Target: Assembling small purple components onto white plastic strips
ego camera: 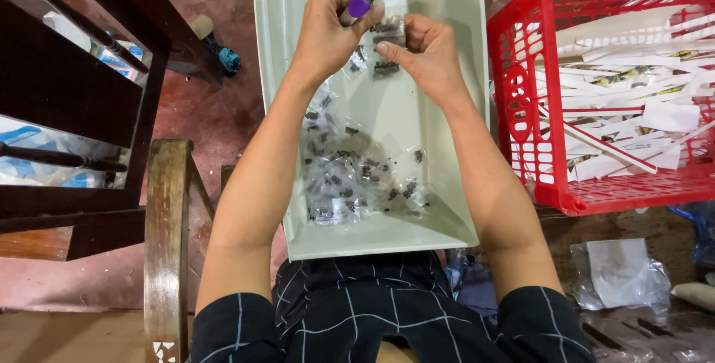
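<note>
- The left hand (324, 28) is closed around a purple lighter (359, 2), its metal head sticking up past the thumb.
- The right hand (424, 54) pinches a small clear bag (386, 49) between thumb and fingertips; dark little parts show through the plastic.
- The bag hangs between the two hands, over the far half of a pale green tray (447, 132) that rests on the person's lap.
- The lighter's head sits just beside the bag's upper edge. No flame can be made out, and whether the edge is sealed is too small to tell.
- A pile of bags (350, 173) of the same kind lies in the near part of the tray, under the left forearm, touching and overlapping one another.
- Judging by that pile, a good many bags appear to be already handled, with one in hand now; which of them are finished cannot be told, and no separate stock of unhandled bags is plainly in view.
- To the right, just beside the tray, stands a red basket (521, 110) holding white paper strips (633, 102).
- On the floor below the basket lies a clear plastic wrapper (622, 274).
- To the left is dark wooden furniture (74, 87) on a reddish floor.
</note>
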